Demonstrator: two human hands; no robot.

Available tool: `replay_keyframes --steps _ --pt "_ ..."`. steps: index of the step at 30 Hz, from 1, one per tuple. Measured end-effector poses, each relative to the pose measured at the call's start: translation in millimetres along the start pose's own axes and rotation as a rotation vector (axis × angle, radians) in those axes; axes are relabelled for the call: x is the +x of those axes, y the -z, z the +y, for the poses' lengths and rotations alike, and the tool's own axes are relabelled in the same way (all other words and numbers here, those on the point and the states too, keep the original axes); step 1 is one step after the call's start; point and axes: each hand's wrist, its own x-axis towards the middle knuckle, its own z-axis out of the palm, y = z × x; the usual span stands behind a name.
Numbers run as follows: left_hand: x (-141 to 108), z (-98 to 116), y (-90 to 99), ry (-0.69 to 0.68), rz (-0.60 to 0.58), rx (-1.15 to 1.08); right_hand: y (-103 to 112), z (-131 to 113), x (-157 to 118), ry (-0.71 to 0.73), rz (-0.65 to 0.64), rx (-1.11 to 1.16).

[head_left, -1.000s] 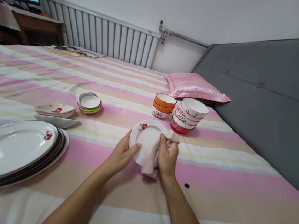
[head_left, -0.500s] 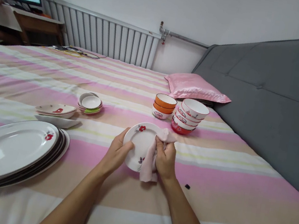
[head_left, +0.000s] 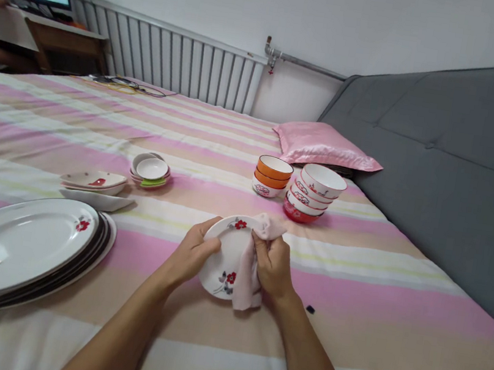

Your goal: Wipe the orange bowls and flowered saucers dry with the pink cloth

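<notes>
A small white plate (head_left: 227, 256) with red flowers and grey leaves is held up, tilted, above the striped bed. My left hand (head_left: 193, 248) grips its left edge, thumb on the face and fingers behind. My right hand (head_left: 273, 263) pinches a pale pink cloth (head_left: 247, 281) against the plate's right edge. The cloth hangs down over that side and hides part of the plate. Beyond my hands stand a stack of orange and white bowls (head_left: 273, 173) and a taller stack of white and red bowls (head_left: 313, 195).
To the left lies a pile of large oval plates (head_left: 29, 239); behind it are boat-shaped dishes (head_left: 94, 182) and small round dishes (head_left: 151, 169). A small black object (head_left: 310, 309) rests right of my forearm. A pink pillow (head_left: 324, 145) lies near the grey headboard (head_left: 449, 135). A person sits far left.
The plate has come down slightly and turned, so its lower flower shows more fully. My right hand and the cloth have shifted a little along the right edge.
</notes>
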Motion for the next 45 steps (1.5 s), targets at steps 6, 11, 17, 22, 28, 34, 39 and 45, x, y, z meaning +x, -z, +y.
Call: replay_keyframes --steps 6,11,17,22,28,34,39,45 --pt "-1 2 1.1 0.005 -0.139 -0.005 3 1 1 0.098 -0.088 -0.152" --pt "-1 2 -1.7 0.014 -0.266 0.053 4 0 1 0.237 -0.174 -0.374" --pt "-1 3 -4.3 -0.027 -0.286 0.079 3 2 1 0.286 -0.19 -0.445" --pt "0 1 -3.4 0.002 -0.27 0.094 2 1 1 0.217 -0.174 -0.305" --pt "1 -6 -4.1 0.047 -0.225 0.057 3 2 3 0.15 -0.135 -0.171" --pt "0 -4 -5.3 0.078 -0.076 0.012 4 1 7 0.022 -0.087 0.015" --pt "1 -4 -7.8 0.086 0.063 -0.084 4 2 7 -0.058 -0.037 0.111" --pt "4 -8 -7.2 0.065 0.21 -0.163 1 1 8 -0.103 -0.038 0.273"
